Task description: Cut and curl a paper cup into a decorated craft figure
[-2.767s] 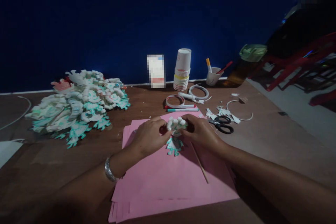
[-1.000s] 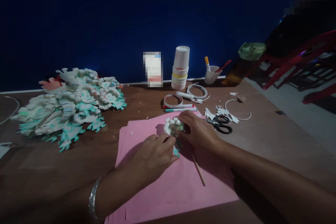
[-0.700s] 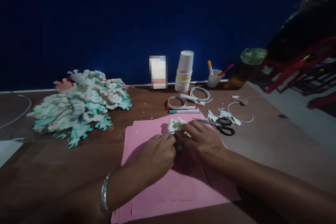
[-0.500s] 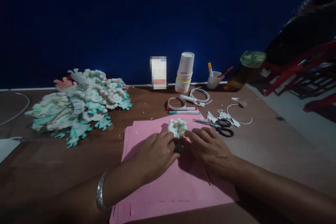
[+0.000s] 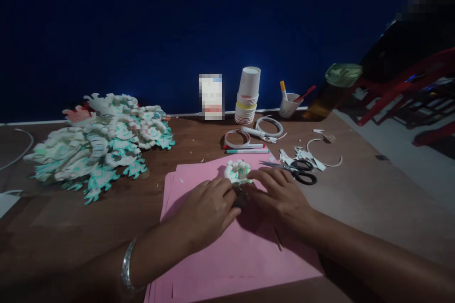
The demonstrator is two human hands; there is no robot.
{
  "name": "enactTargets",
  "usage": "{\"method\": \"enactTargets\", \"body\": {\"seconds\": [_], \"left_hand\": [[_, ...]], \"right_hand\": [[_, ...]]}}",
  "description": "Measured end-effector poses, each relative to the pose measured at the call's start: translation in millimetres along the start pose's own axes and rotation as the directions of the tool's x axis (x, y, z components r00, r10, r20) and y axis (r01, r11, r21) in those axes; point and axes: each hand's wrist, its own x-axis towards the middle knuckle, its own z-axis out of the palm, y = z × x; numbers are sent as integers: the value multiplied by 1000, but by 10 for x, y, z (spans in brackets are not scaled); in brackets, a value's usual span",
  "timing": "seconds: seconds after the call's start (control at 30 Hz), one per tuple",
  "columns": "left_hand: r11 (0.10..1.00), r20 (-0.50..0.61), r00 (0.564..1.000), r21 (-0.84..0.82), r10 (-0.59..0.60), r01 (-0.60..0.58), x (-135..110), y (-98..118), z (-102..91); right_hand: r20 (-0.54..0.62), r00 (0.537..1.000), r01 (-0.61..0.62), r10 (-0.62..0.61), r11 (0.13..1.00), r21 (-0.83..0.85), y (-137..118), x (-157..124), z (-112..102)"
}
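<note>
A small white paper-cup cutout [image 5: 232, 170] with curled tabs and green marker lines is at the far part of the pink paper sheets [image 5: 213, 265]. My left hand [image 5: 209, 210] has its fingers closed on the near left edge of the cutout. From the other side, my right hand [image 5: 284, 199] bends its fingers at the cutout's right edge, fingertips partly hidden. Something dark [image 5: 241, 199], which I cannot make out, shows between the hands. A thin stick [image 5: 277, 240] pokes out below my right hand.
Black-handled scissors [image 5: 300, 171] and paper scraps [image 5: 302, 155] lie to the right. Behind are markers [image 5: 247, 151], a tape roll [image 5: 237, 138], a cable [image 5: 269, 128], stacked paper cups [image 5: 248, 94], a pen cup [image 5: 289, 105] and a jar [image 5: 325, 94]. Many similar cutouts [image 5: 103, 142] are piled left.
The cutout has tilted slightly between my hands, and my right fingers have shifted a little along its near right edge. The whole view has moved slightly.
</note>
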Motion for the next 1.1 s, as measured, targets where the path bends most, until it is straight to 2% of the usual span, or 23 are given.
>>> {"method": "enactTargets", "body": {"seconds": [0.13, 0.27, 0.33, 0.43, 0.57, 0.67, 0.77, 0.87, 1.1], "left_hand": [[998, -52, 999, -55, 7, -10, 32, -45, -47], [993, -145, 989, -120, -29, 11, 48, -74, -88], [986, -192, 979, -160, -67, 36, 53, -98, -89], [987, -231, 970, -153, -78, 43, 67, -146, -62], [1000, -199, 980, -14, 13, -16, 116, -199, 2], [994, -228, 970, 76, 88, -72, 160, -220, 47], [990, -255, 960, 110, 114, -88, 189, -228, 75], [994, -252, 966, 99, 62, -38, 200, -227, 84], [1000, -242, 970, 8, -5, 7, 190, -249, 45]], "right_hand": [[-123, 982, -110, 144, 963, 247, 20, 27, -72], [-176, 965, -123, 193, 931, 344, 41, 15, -75], [-168, 965, -134, 201, 930, 343, 39, -9, -65], [-155, 981, -72, 120, 955, 287, 22, -46, -45], [-53, 997, -37, 49, 977, 208, 7, -83, 1], [-2, 999, -38, 39, 983, 181, 7, -97, 35], [-40, 999, -18, 25, 986, 164, 0, -87, 42], [-89, 996, -9, 24, 987, 159, -18, -50, 18], [-198, 970, -101, 145, 971, 215, -7, 9, -7]]}}
